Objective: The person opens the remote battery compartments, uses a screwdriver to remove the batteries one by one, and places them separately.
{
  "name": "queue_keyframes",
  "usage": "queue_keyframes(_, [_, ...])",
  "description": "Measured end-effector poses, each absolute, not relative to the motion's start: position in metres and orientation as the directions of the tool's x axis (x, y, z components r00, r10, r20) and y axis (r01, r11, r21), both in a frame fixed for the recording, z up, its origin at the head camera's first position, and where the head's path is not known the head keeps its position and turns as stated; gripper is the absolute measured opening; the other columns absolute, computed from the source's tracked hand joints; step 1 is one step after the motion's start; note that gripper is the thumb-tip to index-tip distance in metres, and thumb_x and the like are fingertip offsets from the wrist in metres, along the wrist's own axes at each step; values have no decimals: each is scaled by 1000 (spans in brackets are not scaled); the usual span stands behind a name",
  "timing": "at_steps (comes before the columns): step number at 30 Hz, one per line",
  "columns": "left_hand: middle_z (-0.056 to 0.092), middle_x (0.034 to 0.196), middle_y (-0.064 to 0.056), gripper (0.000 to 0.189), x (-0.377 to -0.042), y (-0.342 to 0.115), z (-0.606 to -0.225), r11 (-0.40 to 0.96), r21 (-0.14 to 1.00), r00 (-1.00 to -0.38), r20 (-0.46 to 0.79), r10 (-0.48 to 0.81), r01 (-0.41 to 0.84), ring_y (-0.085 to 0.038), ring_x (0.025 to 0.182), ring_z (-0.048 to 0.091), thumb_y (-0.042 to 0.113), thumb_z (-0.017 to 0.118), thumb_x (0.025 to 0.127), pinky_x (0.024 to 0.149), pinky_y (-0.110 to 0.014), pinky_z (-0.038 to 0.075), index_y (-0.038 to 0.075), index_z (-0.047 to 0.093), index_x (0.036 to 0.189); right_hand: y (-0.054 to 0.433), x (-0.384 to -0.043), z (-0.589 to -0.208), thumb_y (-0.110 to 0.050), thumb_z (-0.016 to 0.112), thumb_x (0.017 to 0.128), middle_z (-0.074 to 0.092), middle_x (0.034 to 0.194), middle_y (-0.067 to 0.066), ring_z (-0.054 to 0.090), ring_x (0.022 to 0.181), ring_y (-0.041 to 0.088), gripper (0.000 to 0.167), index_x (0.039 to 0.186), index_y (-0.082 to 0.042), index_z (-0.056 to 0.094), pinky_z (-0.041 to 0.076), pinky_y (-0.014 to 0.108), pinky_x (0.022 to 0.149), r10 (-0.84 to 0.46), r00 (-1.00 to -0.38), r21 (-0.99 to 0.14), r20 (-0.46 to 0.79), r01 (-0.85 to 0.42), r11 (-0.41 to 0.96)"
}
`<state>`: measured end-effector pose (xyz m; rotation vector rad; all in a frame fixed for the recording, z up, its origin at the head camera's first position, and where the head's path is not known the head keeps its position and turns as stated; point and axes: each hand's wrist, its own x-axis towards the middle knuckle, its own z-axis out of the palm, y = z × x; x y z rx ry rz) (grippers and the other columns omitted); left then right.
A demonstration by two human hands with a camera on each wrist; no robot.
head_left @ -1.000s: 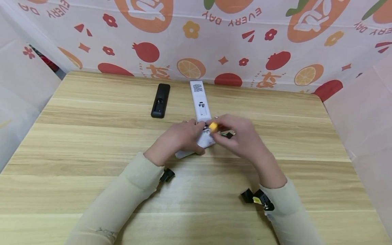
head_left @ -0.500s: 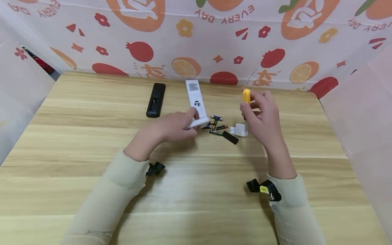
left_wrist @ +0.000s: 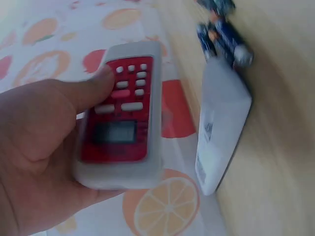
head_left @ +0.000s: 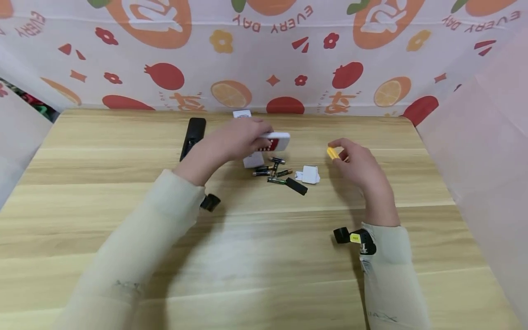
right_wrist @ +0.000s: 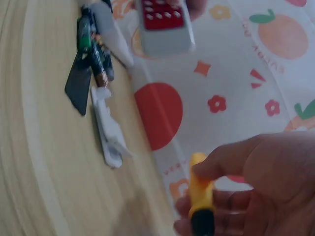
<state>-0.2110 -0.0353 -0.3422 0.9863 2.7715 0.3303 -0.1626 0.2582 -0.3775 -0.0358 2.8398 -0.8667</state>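
Note:
My left hand grips a white remote control above the table. Its red button panel and small display face the left wrist camera, with the thumb on the panel's edge. Under that hand a second white remote lies on the table, partly hidden. Farther right, my right hand pinches the yellow handle of a screwdriver between thumb and fingers. The handle has a black lower section; the shaft is out of view. Several batteries lie between the hands, near white battery covers and a black cover.
A black remote lies at the back left, partly behind the left hand. Patterned white cloth hangs along the wooden table's back edge. Small cameras are strapped to both wrists.
My left hand has lifted the white remote and moved it back over the other white one. My right hand has drawn the screwdriver away to the right, uncovering the batteries and covers.

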Motion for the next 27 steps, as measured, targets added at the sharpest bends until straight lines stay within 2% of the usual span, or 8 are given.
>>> queue_keyframes(4, [61, 117, -8, 26, -238, -17, -341, 773, 155, -761, -140, 634, 615, -27, 102, 59, 20, 55, 102, 90, -50, 49, 13, 61, 126, 260, -165, -383, -13, 53, 99, 56, 107, 15, 51, 91, 30, 41, 140, -18, 55, 44, 38, 72, -63, -964, -499, -259, 78, 863])
queue_keyframes(7, [57, 121, -10, 31, -256, -7, -348, 778, 126, -750, -213, 627, 615, -29, 105, 55, 21, 51, 101, 99, -59, 40, 14, 54, 131, 261, -166, -387, -12, 51, 99, 57, 108, 15, 52, 93, 30, 44, 143, -16, 53, 44, 37, 74, -76, -949, -474, -305, 82, 877])
queue_keyframes(11, [51, 128, -11, 33, -273, 9, -359, 784, 90, -743, -268, 614, 615, -32, 112, 48, 28, 46, 102, 104, -68, 29, 20, 49, 134, 262, -166, -390, -9, 50, 97, 57, 110, 15, 52, 94, 30, 47, 144, -15, 52, 44, 36, 75, -81, -942, -472, -327, 88, 877])
queue_keyframes(17, [45, 143, -11, 39, -286, 34, -374, 767, 33, -730, -283, 622, 640, -35, 128, 34, 31, 45, 102, 105, -78, 16, 28, 50, 141, 263, -166, -393, -7, 49, 96, 57, 114, 15, 53, 94, 30, 48, 143, -16, 53, 45, 36, 73, -55, -936, -459, -349, 119, 881])
queue_keyframes(20, [42, 147, -11, 43, -289, 44, -381, 755, 16, -711, -323, 625, 656, -36, 133, 30, 31, 45, 103, 104, -80, 18, 28, 48, 145, 263, -167, -395, -7, 49, 96, 57, 116, 16, 53, 95, 30, 47, 142, -17, 53, 45, 36, 74, -46, -929, -449, -366, 133, 884])
queue_keyframes(24, [41, 150, -10, 42, -292, 55, -390, 734, 26, -689, -327, 647, 678, -35, 133, 31, 28, 47, 103, 105, -68, 34, 26, 50, 145, 263, -167, -395, -8, 52, 95, 56, 119, 15, 53, 97, 31, 46, 140, -19, 55, 46, 36, 73, -35, -927, -450, -373, 148, 881])
queue_keyframes(27, [42, 149, -11, 40, -293, 62, -394, 704, 45, -668, -277, 690, 709, -34, 132, 33, 24, 49, 103, 103, -61, 41, 21, 55, 142, 265, -168, -394, -10, 56, 94, 56, 119, 15, 55, 96, 31, 46, 138, -18, 55, 47, 37, 72, -24, -925, -445, -379, 159, 881])
